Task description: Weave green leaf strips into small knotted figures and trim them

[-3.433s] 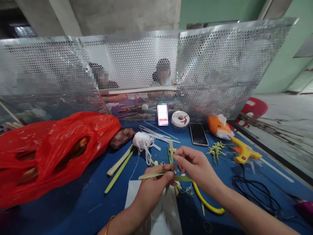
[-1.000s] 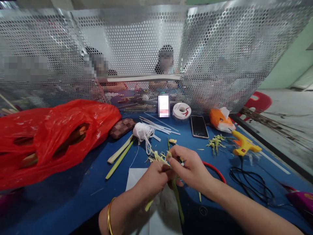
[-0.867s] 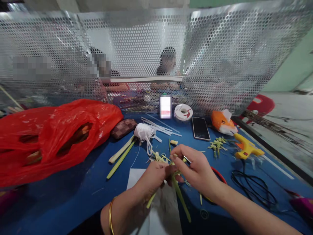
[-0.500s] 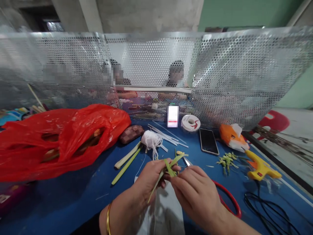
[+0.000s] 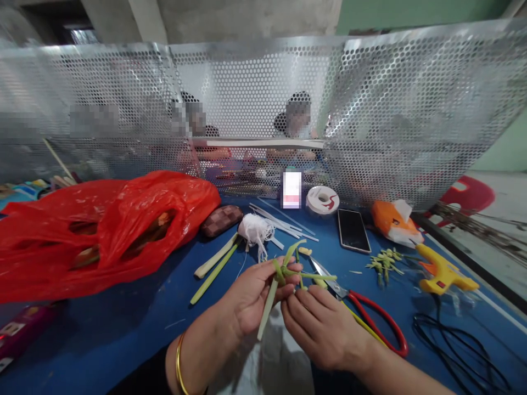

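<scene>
Pinches the folded leaf (image 5: 282, 270) above the surface (image 5: 135, 334) in the left hand (image 5: 251, 299), probably to stop the folds loosening, and curls the right hand (image 5: 325, 326) beside it, grip impossible to tell, with scissors (image 5: 340, 289) near, perhaps for easy reach.

The leaf strips (image 5: 267, 310) are green, the pouch (image 5: 222, 221) checkered brown.

The left hand (image 5: 253, 299) pinches, the right hand (image 5: 325, 326) curled knuckles-up beside it
</scene>
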The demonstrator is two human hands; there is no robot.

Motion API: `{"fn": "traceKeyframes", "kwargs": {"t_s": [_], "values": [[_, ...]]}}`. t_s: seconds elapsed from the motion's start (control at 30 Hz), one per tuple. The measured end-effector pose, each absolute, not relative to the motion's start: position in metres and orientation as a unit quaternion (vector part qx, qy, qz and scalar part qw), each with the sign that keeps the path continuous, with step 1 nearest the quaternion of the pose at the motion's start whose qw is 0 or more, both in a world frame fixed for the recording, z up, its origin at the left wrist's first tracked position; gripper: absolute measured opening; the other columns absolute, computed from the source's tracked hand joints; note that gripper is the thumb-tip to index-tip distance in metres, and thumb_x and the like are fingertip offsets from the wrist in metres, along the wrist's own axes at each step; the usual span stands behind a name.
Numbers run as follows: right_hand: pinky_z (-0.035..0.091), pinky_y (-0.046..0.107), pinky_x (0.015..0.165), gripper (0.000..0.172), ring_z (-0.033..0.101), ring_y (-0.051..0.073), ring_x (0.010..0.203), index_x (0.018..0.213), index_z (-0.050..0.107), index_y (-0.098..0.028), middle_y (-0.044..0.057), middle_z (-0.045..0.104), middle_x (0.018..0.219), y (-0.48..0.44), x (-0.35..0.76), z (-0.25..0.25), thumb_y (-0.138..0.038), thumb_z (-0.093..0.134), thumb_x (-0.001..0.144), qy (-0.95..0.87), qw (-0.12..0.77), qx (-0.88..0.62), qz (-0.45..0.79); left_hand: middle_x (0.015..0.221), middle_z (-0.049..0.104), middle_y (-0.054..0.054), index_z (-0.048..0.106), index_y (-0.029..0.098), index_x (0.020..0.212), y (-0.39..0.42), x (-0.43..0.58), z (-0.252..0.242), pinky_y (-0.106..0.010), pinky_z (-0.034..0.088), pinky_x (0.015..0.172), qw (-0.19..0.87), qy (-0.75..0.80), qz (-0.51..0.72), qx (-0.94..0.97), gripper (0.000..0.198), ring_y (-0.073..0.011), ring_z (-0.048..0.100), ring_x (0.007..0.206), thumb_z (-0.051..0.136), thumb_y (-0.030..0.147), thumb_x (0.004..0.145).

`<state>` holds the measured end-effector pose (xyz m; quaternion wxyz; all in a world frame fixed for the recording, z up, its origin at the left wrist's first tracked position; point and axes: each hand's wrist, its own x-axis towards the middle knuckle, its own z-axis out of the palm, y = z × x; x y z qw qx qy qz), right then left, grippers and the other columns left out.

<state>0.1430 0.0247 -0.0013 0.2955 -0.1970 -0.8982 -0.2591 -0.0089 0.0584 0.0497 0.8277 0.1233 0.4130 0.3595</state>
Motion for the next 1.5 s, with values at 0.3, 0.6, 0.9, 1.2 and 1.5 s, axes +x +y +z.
{"fn": "traceKeyframes", "kwargs": {"t_s": [0.3,0.6,0.9,1.2,1.5], "values": [[0.045,0.038,0.085,0.031,0.063,0.02,0.077,0.098,0.068,-0.009,0.008,0.071,0.08,0.018,0.137,0.005,-0.006,0.037,0.095,-0.884,0.377,-0.202,-0.188,0.064,0.067,-0.005,0.07,0.009,0.071,0.05,0.0,0.03,-0.021,0.049,0.059,0.814,0.385,0.399,0.172,0.012,-0.0109,0.061,0.057,0.066,0.015,0.081],[0.049,0.037,0.08,0.024,0.062,0.017,0.069,0.087,0.068,-0.014,0.004,0.068,0.073,0.02,0.138,0.002,-0.007,0.045,0.091,-0.863,0.435,-0.229,-0.121,0.075,0.071,-0.005,0.074,0.012,0.081,0.044,0.002,0.021,-0.02,0.045,0.063,0.77,0.396,0.421,0.269,0.023,-0.011,0.06,0.066,0.08,0.031,0.07],[0.047,0.027,0.056,0.011,0.056,0.014,0.057,0.068,0.062,-0.018,-0.001,0.063,0.063,0.043,0.158,0.024,-0.022,0.064,0.078,-0.605,0.536,-0.5,0.31,0.077,0.071,-0.005,0.069,0.013,0.084,0.046,-0.003,0.027,-0.026,0.05,0.068,0.747,0.413,0.411,0.321,0.025,-0.0125,0.064,0.062,0.075,0.035,0.074],[0.043,0.028,0.061,0.003,0.054,0.014,0.063,0.077,0.059,-0.019,-0.001,0.06,0.068,0.045,0.163,0.025,-0.02,0.057,0.079,-0.64,0.516,-0.482,0.302,0.074,0.072,-0.007,0.066,0.011,0.087,0.048,-0.005,0.035,-0.024,0.05,0.063,0.75,0.41,0.397,0.333,0.025,-0.0119,0.063,0.058,0.074,0.031,0.073],[0.047,0.027,0.056,0.006,0.056,0.013,0.054,0.073,0.054,-0.019,-0.002,0.059,0.064,0.059,0.159,0.006,-0.018,0.058,0.07,-0.542,0.463,-0.427,0.557,0.073,0.071,-0.009,0.071,0.007,0.083,0.051,-0.01,0.034,-0.022,0.052,0.059,0.798,0.388,0.332,0.319,0.021,-0.0116,0.064,0.057,0.071,0.027,0.079]]}}
